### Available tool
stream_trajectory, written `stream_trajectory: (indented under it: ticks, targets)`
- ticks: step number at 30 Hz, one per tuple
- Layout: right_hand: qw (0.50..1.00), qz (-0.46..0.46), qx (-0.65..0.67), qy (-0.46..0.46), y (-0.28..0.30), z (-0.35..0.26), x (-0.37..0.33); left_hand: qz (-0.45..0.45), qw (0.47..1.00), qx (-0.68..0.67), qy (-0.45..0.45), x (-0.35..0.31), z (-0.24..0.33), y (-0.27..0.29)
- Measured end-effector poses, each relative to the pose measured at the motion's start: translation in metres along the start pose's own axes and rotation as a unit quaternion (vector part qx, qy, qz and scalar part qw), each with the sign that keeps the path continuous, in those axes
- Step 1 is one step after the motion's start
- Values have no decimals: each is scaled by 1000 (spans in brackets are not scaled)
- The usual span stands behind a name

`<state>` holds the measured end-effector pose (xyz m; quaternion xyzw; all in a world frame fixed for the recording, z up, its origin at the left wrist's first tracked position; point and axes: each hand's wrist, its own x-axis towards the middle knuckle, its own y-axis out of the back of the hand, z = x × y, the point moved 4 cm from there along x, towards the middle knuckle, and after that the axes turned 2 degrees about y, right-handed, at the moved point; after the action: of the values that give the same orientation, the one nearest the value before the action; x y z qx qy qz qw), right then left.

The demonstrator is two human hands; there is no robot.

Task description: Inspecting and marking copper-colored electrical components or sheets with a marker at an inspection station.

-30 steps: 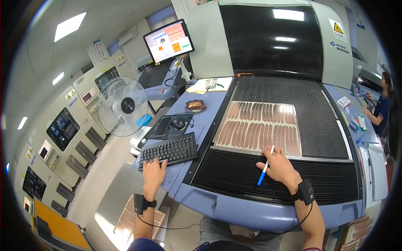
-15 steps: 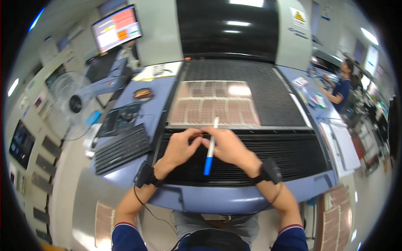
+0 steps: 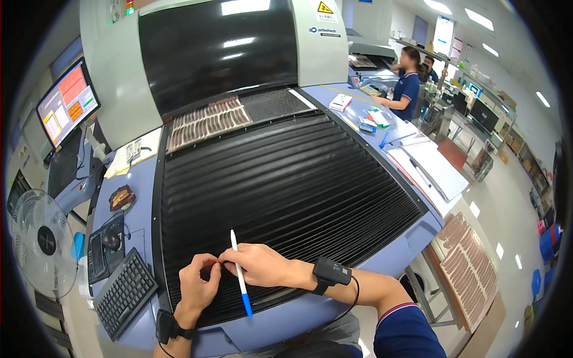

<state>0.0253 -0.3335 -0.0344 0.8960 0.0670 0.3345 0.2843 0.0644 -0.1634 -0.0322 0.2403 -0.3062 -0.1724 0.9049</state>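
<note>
At the frame's lower middle, right hand point(image 3: 258, 265) pinches a white-and-blue pen point(image 3: 240, 274) upright; left hand point(image 3: 199, 287) closes fingertip-to-fingertip against it over the black ribbed bench point(image 3: 286, 179), steadying something too small to tell.

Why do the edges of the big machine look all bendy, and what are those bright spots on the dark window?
Head view: the fisheye lens curves straight edges toward the rim, so the ribbed black table bows. The bright patches on the dark machine window are reflected ceiling lights. The corners go black.

Both hands, left point(image 3: 197, 285) and right point(image 3: 258, 265), meet with fingertips touching.
</note>
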Motion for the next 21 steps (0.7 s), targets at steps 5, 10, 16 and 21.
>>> stream_trajectory:
  ticks: [5, 10, 16, 21]
  targets:
    - [999, -19, -22, -29, 0, -7, 2, -9, 1000, 1, -9, 1, 2, 5]
    - [998, -15, -30, -47, 3, -6, -1, -14, 999, 39, -26, 0, 0, -1]
    - [1000, 6, -4, -27, -3, -9, 3, 35, 998, 32, -40, -3, -5, 3]
    - [999, 17, -4, -35, 4, -11, 3, 29, 999, 29, -36, -1, 3, -1]
